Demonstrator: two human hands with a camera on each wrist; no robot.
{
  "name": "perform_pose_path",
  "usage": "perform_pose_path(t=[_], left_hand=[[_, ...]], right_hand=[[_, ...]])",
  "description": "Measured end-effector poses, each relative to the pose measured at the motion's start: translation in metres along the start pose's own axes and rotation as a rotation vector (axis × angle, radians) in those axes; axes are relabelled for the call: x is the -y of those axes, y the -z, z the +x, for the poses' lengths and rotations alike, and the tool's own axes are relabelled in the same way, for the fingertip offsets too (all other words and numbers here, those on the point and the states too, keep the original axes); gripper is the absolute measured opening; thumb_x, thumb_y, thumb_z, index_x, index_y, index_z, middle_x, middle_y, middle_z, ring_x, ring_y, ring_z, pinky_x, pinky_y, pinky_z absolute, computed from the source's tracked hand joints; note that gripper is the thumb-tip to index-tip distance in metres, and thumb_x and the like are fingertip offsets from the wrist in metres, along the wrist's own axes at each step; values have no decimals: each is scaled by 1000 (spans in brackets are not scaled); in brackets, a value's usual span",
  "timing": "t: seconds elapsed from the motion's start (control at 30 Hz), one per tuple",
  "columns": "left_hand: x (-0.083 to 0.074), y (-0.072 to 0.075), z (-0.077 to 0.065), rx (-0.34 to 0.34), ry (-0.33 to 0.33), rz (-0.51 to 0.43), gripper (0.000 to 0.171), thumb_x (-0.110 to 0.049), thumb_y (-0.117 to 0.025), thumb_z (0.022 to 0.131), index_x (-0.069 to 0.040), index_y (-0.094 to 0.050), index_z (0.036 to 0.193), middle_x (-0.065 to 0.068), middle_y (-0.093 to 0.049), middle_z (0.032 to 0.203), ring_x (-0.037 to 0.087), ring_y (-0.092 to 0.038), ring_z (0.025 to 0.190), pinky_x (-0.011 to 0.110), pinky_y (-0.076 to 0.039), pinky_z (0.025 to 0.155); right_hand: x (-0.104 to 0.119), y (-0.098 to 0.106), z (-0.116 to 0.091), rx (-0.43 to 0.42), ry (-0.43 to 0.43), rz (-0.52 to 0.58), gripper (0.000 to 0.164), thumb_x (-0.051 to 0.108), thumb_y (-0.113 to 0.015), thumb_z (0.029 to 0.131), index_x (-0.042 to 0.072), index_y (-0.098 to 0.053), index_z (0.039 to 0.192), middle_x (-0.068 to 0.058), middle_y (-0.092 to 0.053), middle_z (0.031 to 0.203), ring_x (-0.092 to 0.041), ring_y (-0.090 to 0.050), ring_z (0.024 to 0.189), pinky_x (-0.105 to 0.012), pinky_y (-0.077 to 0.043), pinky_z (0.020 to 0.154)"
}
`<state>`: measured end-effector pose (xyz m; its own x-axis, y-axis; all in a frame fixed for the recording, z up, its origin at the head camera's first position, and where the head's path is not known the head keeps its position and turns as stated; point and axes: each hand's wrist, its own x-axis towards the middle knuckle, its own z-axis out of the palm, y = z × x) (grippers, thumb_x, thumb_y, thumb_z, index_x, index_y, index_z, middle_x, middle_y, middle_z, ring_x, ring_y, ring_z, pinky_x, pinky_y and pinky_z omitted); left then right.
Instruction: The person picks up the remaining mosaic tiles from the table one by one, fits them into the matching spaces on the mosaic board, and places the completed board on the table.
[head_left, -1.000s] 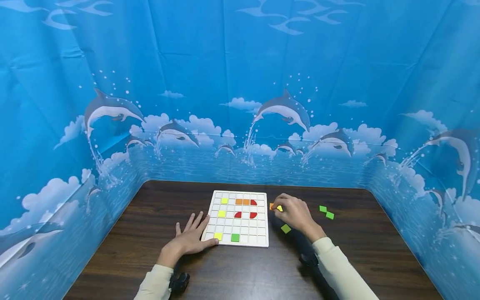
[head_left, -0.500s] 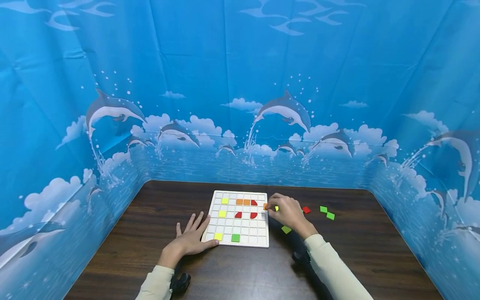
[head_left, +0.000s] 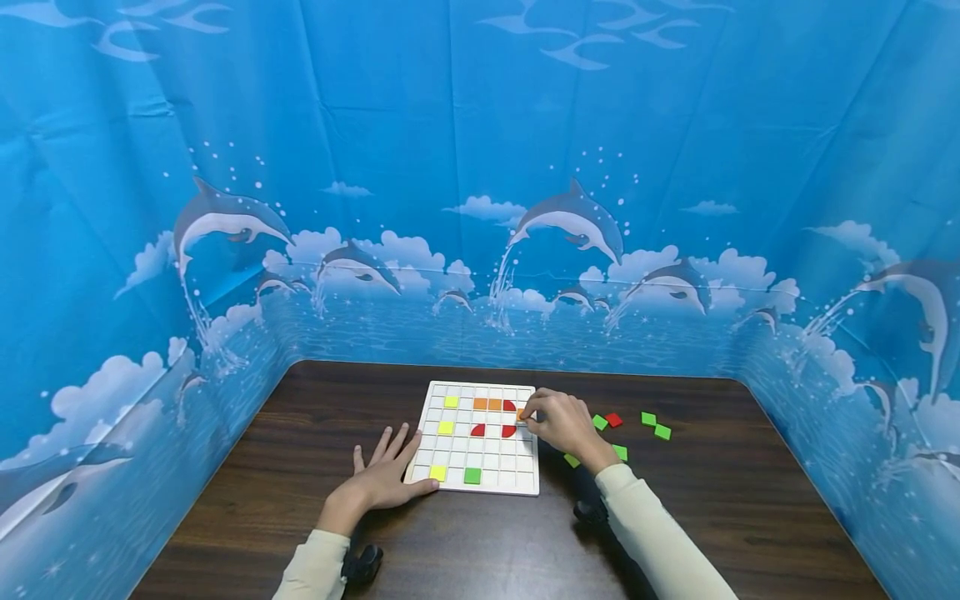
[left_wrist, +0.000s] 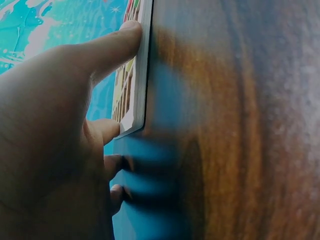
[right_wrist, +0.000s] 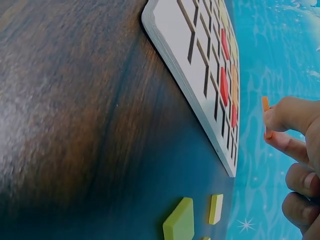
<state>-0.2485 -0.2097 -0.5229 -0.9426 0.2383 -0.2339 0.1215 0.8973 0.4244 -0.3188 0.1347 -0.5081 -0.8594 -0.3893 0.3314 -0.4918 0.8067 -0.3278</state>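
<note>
A white grid board lies on the dark wooden table. Yellow squares, a green square, orange squares and red quarter-circle pieces sit in some of its cells. My left hand is spread at the board's left edge, thumb on the near left corner and straight fingers touching the side. Between thumb and index finger, my right hand pinches an orange tile above the board's right edge. In the right wrist view this tile is seen edge-on, apart from the board.
Right of the board lie loose green tiles and a red tile; some are partly hidden by the right hand and wrist. A blue dolphin-print curtain borders the table's back and sides.
My right hand has moved left with the orange tile, from beside the board to over its right edge. Red and green tiles behind the hand have come into view. My left hand stays put.
</note>
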Motion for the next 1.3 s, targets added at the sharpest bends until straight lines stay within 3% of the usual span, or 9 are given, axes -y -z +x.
perform_pose_path(t=[0.23, 0.43, 0.57, 0.7, 0.83, 0.93, 1.13, 1.3], left_hand=[[13, -11, 8, -24, -21, -8, 113, -87, -58, 87, -25, -20, 173, 11, -7, 182, 42, 1, 167, 85, 14, 117], [21, -18, 16, -38, -6, 22, 112, -86, -60, 87, -25, -21, 173, 8, -8, 182, 40, 0, 168, 84, 10, 118], [17, -15, 12, -41, -23, -2, 112, -89, -55, 87, -27, -19, 173, 9, -6, 182, 41, 1, 168, 85, 12, 117], [14, -11, 9, -34, -32, -22, 111, -88, -56, 88, -27, -20, 173, 10, -7, 182, 43, 1, 167, 86, 15, 115], [22, -17, 15, -33, -26, -2, 112, -91, -54, 86, -30, -17, 173, 7, -3, 182, 41, 4, 167, 86, 15, 115], [25, -20, 18, -39, -18, 12, 114, -93, -53, 85, -30, -16, 173, 5, -3, 182, 38, 5, 168, 84, 14, 117], [26, -22, 20, -46, -2, 33, 114, -90, -57, 85, -27, -19, 173, 6, -5, 182, 38, 3, 168, 82, 10, 120], [26, -19, 17, -35, -6, 34, 114, -92, -54, 85, -28, -16, 173, 5, -3, 182, 38, 5, 168, 83, 13, 119]], right_hand=[[1, -7, 4, 24, -15, 14, 5, 21, -84, 92, 25, -88, 93, 3, -79, 112, -4, -50, 62, -22, -25, 46], [2, -14, 9, 15, -17, 22, 7, 18, -85, 90, 24, -88, 92, 4, -79, 112, -4, -48, 58, -23, -22, 46], [1, -18, 13, 10, -14, 21, 6, 19, -86, 90, 24, -88, 93, 3, -80, 111, -6, -49, 56, -24, -21, 45], [1, -22, 15, 28, -23, 17, 7, 19, -86, 91, 24, -89, 94, 3, -80, 112, -10, -63, 67, -24, -25, 45], [2, -26, 17, 45, -28, 15, 8, 17, -84, 92, 24, -88, 94, 3, -80, 112, -16, -73, 86, -23, -35, 47], [3, -29, 18, 53, -21, 8, 8, 17, -84, 93, 23, -88, 95, 3, -80, 112, -19, -75, 91, -23, -39, 50], [5, -32, 18, 83, -3, -15, 13, 13, -80, 97, 21, -88, 102, 1, -77, 115, -17, -69, 80, -24, -40, 51], [7, -32, 17, 111, 25, -26, 20, 6, -76, 98, 20, -88, 106, 0, -76, 116, -17, -69, 82, -23, -41, 54]])
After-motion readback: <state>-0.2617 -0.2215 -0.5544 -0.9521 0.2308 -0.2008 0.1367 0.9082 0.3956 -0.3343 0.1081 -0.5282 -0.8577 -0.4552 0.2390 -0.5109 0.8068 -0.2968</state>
